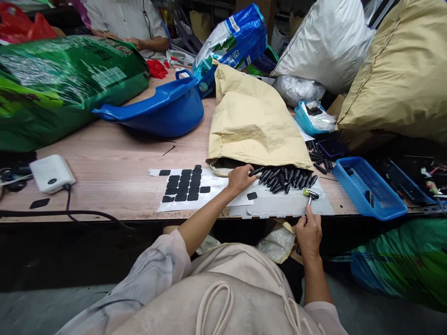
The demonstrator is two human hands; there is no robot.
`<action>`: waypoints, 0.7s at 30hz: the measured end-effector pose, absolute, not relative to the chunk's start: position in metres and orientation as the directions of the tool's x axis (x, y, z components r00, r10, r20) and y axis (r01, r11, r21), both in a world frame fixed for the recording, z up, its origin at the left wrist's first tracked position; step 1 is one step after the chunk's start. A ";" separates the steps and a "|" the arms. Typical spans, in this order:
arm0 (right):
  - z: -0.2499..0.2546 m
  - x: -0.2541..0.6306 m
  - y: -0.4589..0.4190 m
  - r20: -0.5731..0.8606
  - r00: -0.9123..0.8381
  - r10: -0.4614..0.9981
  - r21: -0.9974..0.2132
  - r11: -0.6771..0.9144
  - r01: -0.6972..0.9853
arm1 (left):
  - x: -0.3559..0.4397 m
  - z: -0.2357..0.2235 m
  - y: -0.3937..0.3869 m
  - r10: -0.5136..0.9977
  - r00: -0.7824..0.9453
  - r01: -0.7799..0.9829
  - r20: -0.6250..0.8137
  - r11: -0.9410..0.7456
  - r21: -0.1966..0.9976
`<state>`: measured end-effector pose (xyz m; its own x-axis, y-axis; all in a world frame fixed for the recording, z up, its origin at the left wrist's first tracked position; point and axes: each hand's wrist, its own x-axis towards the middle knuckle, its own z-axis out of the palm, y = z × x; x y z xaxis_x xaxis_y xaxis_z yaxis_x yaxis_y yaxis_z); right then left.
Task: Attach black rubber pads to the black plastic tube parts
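My left hand point(240, 179) is closed on a slim black tube-like piece point(256, 171), at the mouth of a tan paper sack point(254, 121). To its right, a pile of similar black pieces point(284, 178) spills along the front of the sack. In my right hand point(308, 229) is the handle of a small hammer point(310, 194), its yellow and black head above the grey sheet point(289, 204) at the table edge. White backing paper point(206, 200) with rows of black rounded-square stickers point(182, 184) lies left of my left hand.
A blue basin point(164, 111) and a green bag point(70, 88) stand at the back left. On the right is a blue tray point(370, 186). Large sacks point(401, 70) fill the back right. A white adapter box point(52, 173) with cables sits far left. Across the table is another person point(122, 21).
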<state>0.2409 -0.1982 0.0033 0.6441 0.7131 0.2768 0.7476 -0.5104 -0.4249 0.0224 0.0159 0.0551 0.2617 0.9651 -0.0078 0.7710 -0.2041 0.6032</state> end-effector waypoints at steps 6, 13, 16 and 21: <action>-0.002 0.247 -0.196 0.336 0.627 0.703 -0.468 -0.453 0.759 | 0.000 0.043 -0.029 0.843 0.498 0.557 0.203 -0.491 0.670; 0.012 0.254 -0.207 0.178 0.737 0.651 -0.894 -0.205 0.397 | 0.007 0.017 -0.043 0.817 0.570 0.585 0.087 -0.478 0.655; 0.031 0.242 -0.215 0.126 0.723 0.679 -0.980 -0.028 0.197 | 0.006 0.016 -0.041 0.808 0.583 0.567 0.078 -0.475 0.673; 0.043 0.210 -0.216 0.098 0.537 0.838 -0.962 -0.059 0.268 | 0.005 0.017 -0.040 0.826 0.561 0.566 0.057 -0.433 0.701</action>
<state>0.2096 -0.2158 0.0432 0.5372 0.8377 0.0981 0.2677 -0.0590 -0.9617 0.0046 -0.0402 0.0168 0.5610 0.8259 0.0565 0.5663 -0.4327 0.7015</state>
